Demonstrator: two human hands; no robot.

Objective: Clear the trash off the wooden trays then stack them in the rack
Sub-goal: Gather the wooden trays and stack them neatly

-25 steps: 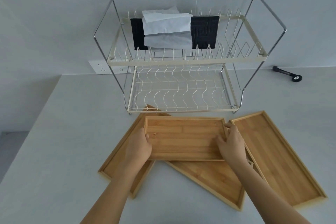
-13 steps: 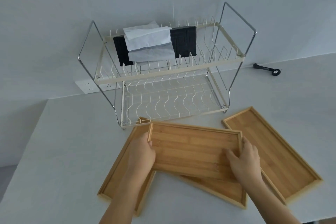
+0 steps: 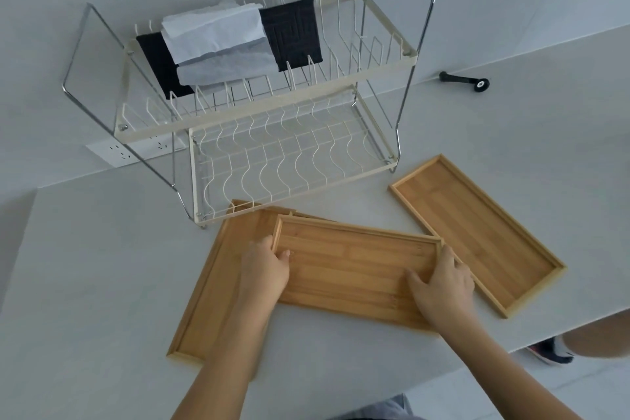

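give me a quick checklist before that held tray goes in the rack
1. Both hands on the tray: ok. The left hand and right hand grip the short ends of the held tray.
2. Held tray free of trash: ok, nothing lies in it.
3. Lower shelf of the rack free: ok, only bare wires.
4. Upper shelf free: not ok, a black mat and white paper take its left part.
5. Other trays clear: ok for the right tray; cannot tell for the left tray, partly covered.
6. Path to the rack: ok, nothing stands between the tray and the lower shelf.
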